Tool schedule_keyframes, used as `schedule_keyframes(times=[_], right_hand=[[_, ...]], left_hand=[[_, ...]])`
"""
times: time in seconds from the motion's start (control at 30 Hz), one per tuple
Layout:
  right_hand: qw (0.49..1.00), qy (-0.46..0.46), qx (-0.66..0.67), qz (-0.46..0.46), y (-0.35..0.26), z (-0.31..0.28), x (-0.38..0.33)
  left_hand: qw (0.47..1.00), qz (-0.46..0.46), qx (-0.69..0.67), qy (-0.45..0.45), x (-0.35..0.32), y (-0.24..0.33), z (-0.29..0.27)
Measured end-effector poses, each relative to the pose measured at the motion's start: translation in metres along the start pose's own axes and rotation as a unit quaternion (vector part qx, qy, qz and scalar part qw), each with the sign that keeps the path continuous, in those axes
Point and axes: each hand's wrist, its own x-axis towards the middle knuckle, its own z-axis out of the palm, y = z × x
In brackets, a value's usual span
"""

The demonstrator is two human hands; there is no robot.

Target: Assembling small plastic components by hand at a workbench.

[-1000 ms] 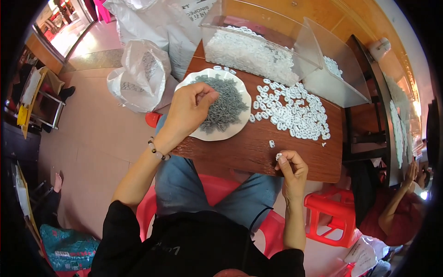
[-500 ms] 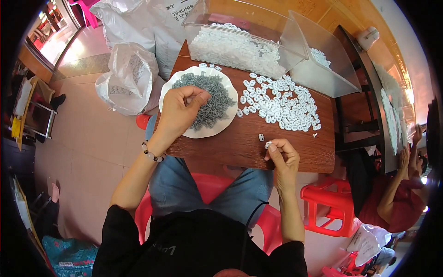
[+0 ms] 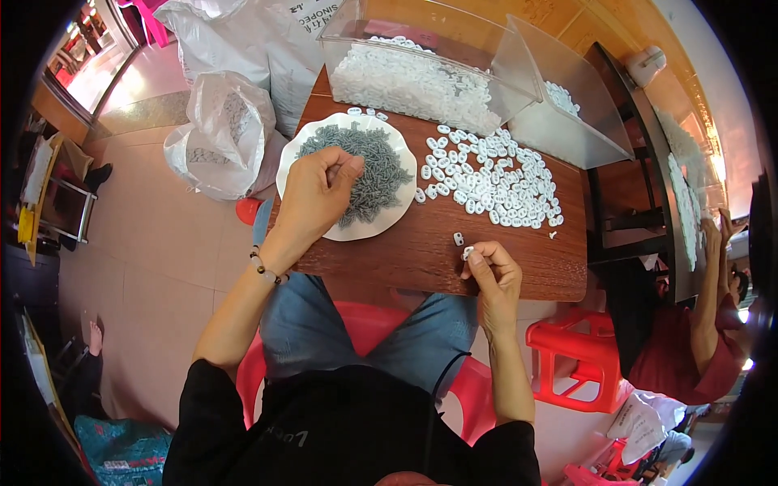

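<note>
Pale floor tiles (image 3: 162, 267) run around a brown wooden worktop (image 3: 389, 263), whose near edge faces the seated person's knees and whose far side carries a clear bin (image 3: 344, 49) of white parts and a second bin (image 3: 555, 150) angled beside it. The left hand (image 3: 318, 190) is over the scalloped white plate (image 3: 361, 233), thumb brought up against the curled forefinger just above the heap of small grey pieces (image 3: 377, 182); whether a piece is between those fingertips cannot be told. The right hand (image 3: 496, 279), at the near edge of the worktop, pinches a small white oval piece (image 3: 468, 253) between thumb and fingers, with a loose white piece (image 3: 459, 239) just beyond it on the wood. The oval piece looks light, stiff and smooth, probably moulded plastic, unlikely to break but apt to slip or spin if squeezed off-centre; its outer rim seems the best hold, leaving the face uncovered. The slim grey pieces look just as light and would probably be best taken singly near one end, since they lie tangled. A strip of brown wood joins plate and right hand, giving a low sideways path; the spread of white ovals (image 3: 506, 186) bounds it on the far side, while a piece dropped over the near edge could fall toward the lap or floor.
</note>
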Motion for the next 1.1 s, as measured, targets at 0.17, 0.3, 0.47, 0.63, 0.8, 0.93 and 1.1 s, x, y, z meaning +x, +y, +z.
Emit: schedule_keyframes(times=[0.17, 0.3, 0.47, 0.63, 0.8, 0.93, 1.1], right_hand=[[0.998, 0.022, 0.062, 0.010, -0.018, 0.005, -0.004], [0.993, 0.023, 0.116, 0.030, -0.028, 0.010, -0.009], [0.989, 0.066, 0.136, 0.008, -0.024, 0.000, -0.010], [0.981, 0.060, 0.186, -0.006, -0.016, -0.005, -0.014], [0.982, 0.072, 0.165, -0.048, -0.009, -0.009, -0.012], [0.982, 0.071, 0.172, -0.027, -0.009, -0.006, -0.013], [0.978, 0.069, 0.195, -0.015, -0.008, -0.002, -0.013]], left_hand=[[0.995, -0.035, -0.074, -0.064, -0.030, 0.037, 0.024], [0.972, -0.076, -0.179, -0.131, -0.062, 0.052, 0.061], [0.950, -0.125, -0.230, -0.170, -0.074, 0.052, 0.089], [0.949, -0.123, -0.246, -0.156, -0.076, 0.054, 0.108], [0.949, -0.129, -0.251, -0.138, -0.080, 0.052, 0.117], [0.935, -0.148, -0.294, -0.135, -0.081, 0.054, 0.118], [0.926, -0.159, -0.321, -0.115, -0.082, 0.053, 0.121]])
